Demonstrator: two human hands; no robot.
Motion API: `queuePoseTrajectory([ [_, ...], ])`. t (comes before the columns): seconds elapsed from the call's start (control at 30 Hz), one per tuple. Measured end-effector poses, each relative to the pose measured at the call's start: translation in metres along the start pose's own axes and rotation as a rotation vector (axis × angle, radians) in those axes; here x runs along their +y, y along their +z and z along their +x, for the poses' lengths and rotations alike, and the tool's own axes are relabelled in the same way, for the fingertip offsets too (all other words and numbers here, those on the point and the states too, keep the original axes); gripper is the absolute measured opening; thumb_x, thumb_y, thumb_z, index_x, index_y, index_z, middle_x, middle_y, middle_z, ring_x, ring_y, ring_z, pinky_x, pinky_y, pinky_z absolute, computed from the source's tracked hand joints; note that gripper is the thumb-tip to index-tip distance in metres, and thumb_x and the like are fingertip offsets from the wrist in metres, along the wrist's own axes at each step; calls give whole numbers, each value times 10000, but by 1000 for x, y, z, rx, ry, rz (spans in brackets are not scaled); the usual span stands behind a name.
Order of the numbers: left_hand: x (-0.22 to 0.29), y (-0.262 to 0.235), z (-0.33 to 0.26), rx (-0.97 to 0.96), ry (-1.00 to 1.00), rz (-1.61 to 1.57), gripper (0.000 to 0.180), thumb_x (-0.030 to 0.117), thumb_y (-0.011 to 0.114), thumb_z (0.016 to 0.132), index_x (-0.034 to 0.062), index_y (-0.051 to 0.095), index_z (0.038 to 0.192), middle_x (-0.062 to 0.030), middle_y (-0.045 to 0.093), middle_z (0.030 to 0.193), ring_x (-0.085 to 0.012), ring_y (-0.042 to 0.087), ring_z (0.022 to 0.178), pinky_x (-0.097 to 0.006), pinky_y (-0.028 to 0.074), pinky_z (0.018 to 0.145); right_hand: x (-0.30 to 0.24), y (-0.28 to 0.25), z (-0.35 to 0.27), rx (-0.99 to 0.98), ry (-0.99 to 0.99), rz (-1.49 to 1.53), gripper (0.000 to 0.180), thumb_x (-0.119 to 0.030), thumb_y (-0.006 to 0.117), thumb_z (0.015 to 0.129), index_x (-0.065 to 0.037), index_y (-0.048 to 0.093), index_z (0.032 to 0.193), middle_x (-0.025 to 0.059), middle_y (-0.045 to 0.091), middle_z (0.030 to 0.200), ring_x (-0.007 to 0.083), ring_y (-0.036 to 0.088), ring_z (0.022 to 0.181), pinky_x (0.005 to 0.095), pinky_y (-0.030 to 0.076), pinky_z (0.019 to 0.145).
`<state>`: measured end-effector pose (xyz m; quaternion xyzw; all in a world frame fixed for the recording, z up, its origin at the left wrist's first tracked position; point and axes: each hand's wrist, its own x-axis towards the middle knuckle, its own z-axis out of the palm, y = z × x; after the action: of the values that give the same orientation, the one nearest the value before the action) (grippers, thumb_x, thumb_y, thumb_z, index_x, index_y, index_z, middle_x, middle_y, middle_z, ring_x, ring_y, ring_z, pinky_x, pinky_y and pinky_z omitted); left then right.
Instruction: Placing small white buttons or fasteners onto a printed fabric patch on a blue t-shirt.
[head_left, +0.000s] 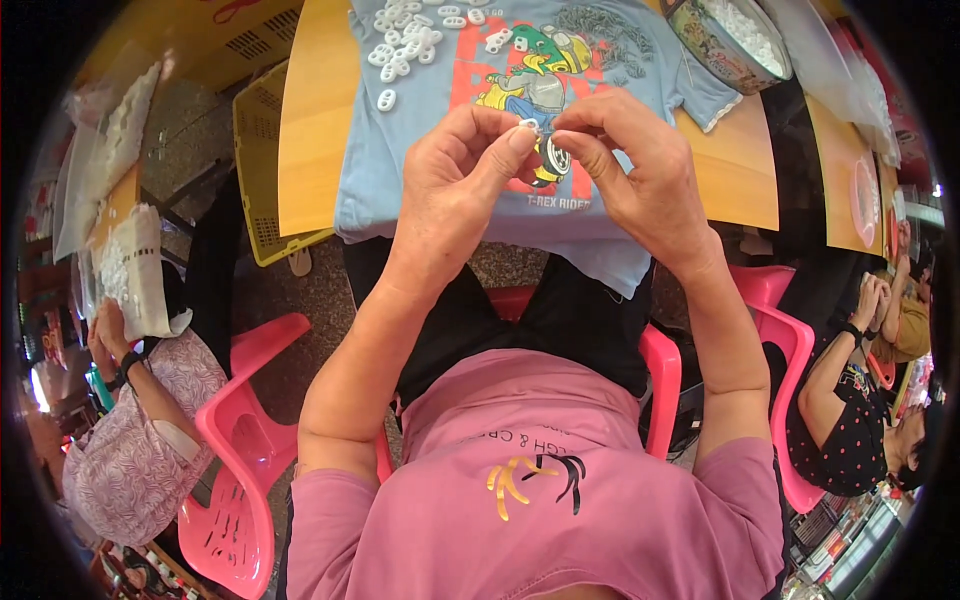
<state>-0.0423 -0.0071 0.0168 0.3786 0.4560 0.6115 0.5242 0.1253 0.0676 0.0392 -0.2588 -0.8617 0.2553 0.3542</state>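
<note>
Here, fingers [505, 158] of the left hand [447, 172] pinch a small, white, rounded piece [531, 123] — whether the right hand's [645, 165] fingers pinch anything cannot be told.

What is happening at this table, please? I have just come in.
A seated person in a pink shirt pinches a small white plastic piece in the left hand. The right hand is close beside it; whether it grips anything, I cannot tell. Both hands are above a light blue printed shirt spread on a yellowish wooden table. On the printed shirt lie loose white oval pieces with holes and a heap of tiny dark grey pieces.
</note>
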Motion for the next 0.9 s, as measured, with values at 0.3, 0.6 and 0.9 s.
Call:
queuePoseTrajectory([
  [0.3, 0, 3, -9, -34, 24, 42, 147, 122, 620, 939, -19, 579, 932, -41, 638, 807, -87, 602, 762, -240, 495, 697, -9, -6, -2, -9, -55, 62, 118, 19, 692, 815, 33, 608, 897, 111, 616, 827, 227, 596, 724, 312, 484, 637],
  [0.6, -5, 13, -17, 33, 188, 187, 98, 60, 643, 898, -13, 579, 889, -64, 643, 767, -114, 614, 706, -265, 486, 662, -11, 4, -11, 21, -34, 57, 54, 1, 624, 889, 36, 586, 903, 98, 583, 810, 178, 588, 666, 263, 475, 563],
  [0.9, -4, 10, -13, 112, 275, 279, 72, 16, 640, 880, -25, 583, 863, -89, 645, 744, -134, 618, 682, -278, 485, 633, -14, 18, -5, 54, 76, 79, 45, 1, 605, 902, 33, 574, 893, 85, 570, 786, 157, 604, 653, 263, 459, 545],
])
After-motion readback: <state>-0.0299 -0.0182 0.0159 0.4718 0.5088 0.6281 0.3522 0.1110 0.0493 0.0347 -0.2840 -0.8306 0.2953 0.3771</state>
